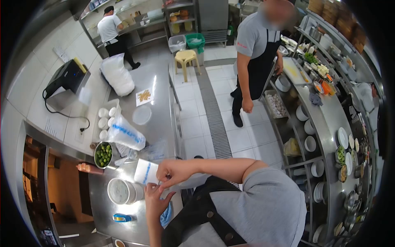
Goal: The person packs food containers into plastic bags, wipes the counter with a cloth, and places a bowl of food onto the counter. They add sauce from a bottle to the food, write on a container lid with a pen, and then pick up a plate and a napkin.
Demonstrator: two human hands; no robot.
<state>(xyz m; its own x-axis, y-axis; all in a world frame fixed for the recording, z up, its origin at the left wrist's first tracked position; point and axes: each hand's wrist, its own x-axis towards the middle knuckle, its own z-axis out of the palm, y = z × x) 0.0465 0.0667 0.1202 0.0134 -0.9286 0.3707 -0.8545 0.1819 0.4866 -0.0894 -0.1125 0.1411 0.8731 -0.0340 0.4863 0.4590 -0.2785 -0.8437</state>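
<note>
My right hand [170, 173], the upper one, is closed in a pinch at the lower right corner of a white bag [146, 171] with blue print. Just below it, my left hand [154, 201] touches my right fingertips, its thumb held apart; what lies between its fingers is too small to make out. The bag rests over the steel counter [98, 197]. Left of my left hand stands a white lidded tub [119, 191]. A blue cloth [166, 215] lies beside my left wrist.
A bowl of green limes [103, 155], a blue-and-yellow object [122, 217], a printed bag [125, 133] and white containers [103, 122] are on the counter. One person [259, 57] stands across the aisle, another [110, 31] at the back. A stool [186, 57] and loaded shelves [325, 164] stand beyond.
</note>
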